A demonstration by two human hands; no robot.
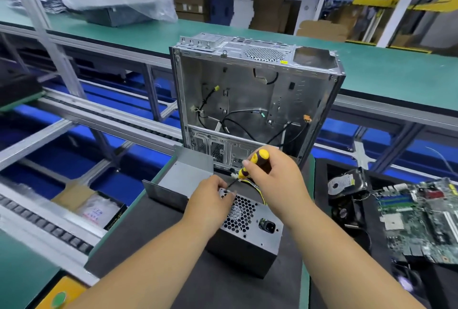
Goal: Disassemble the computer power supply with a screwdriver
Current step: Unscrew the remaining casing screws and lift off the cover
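The grey power supply (247,232) lies on a black mat in front of me, its honeycomb fan grille and power socket facing up. My right hand (275,177) grips a yellow-and-black screwdriver (255,163), whose shaft slants down-left to the unit's far top corner. My left hand (210,199) holds that corner, fingertips at the screwdriver tip. A bent grey metal cover (178,179) lies just left of the unit.
An emptied computer case (252,100) stands upright behind the power supply, loose cables inside. To the right, a hard drive (344,182) and a green motherboard (421,219) lie on a black tray. A conveyor runs along the left; a green bench crosses behind.
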